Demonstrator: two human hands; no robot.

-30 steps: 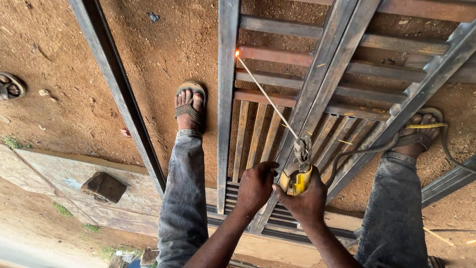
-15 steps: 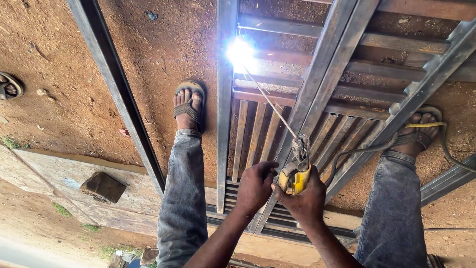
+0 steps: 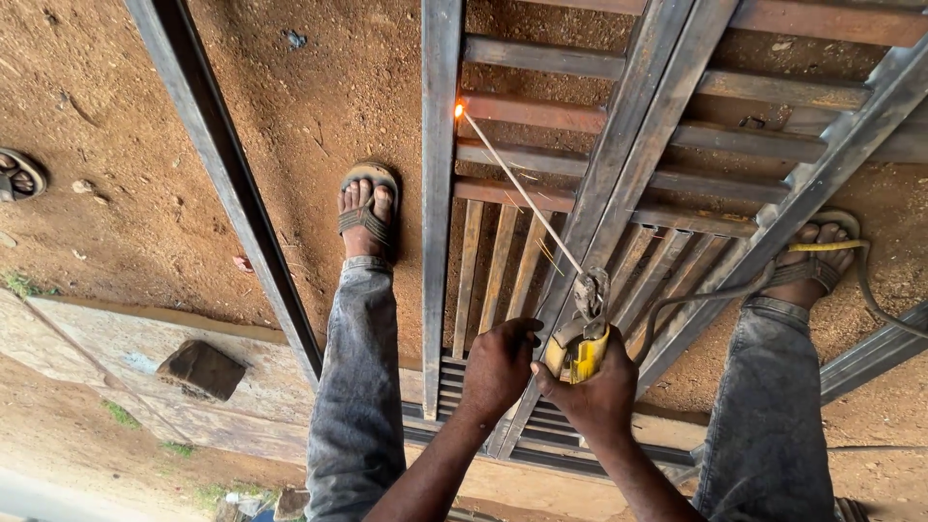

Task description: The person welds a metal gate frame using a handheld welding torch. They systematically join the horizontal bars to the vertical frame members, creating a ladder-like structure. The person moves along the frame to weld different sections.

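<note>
**Q:** So what do the two hands hold, and why both on one tool?

**A:** Right hand is closed around the yellow handle of the welding holder. Left hand is curled just beside it, fingers touching the same handle. A two-handed grip likely steadies the long rod.

**Q:** Where is the rod relative to the hands?

**A:** Welding rod is clamped in the holder's metal end just above the right hand and runs up and away to the left. Its far tip glows orange, well apart from both hands, where it meets the metal frame.

**Q:** Why that spot?

**A:** Tip touches the corner where a horizontal bar butts against the upright bar of the frame; judged from the glow, that joint is being worked.

**Q:** How is the frame placed?

**A:** It lies flat on the reddish dirt ground, with slats passing under the hands. The person stands astride it: a sandalled foot left of the left hand, another foot far right of the right hand. This stance puts the hands directly over the work.

**Q:** And the cable?

**A:** Grey cable leaves the holder to the right of the right hand and trails towards the right foot, clear of the rod.
</note>
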